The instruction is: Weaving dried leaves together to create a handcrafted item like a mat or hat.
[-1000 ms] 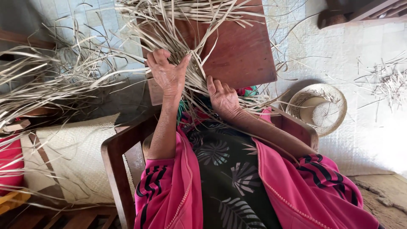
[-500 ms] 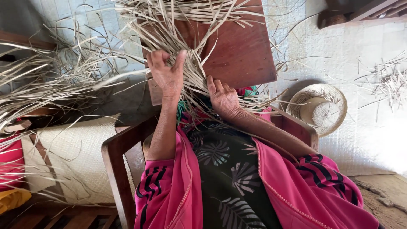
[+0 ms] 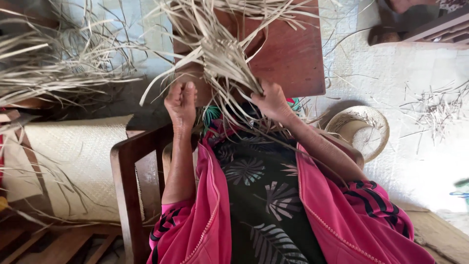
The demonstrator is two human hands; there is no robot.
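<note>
Dried palm strips (image 3: 222, 54) — flat, pale, stiff — fanning over reddish wooden tabletop (image 3: 293, 54), right hand (image 3: 271, 100) clenched around their gathered base, left hand (image 3: 181, 100) raised beside them in a fist pinching thin strands, woven straw hat (image 3: 364, 132) on the floor.

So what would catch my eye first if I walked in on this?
Probably the fan of pale dried leaf strips spreading over the reddish wooden board at top centre, gripped by the right hand, with the left hand closed on a few strands beside it. Next, the bright pink jacket low in the picture, and a woven straw hat on the floor at right.
</note>
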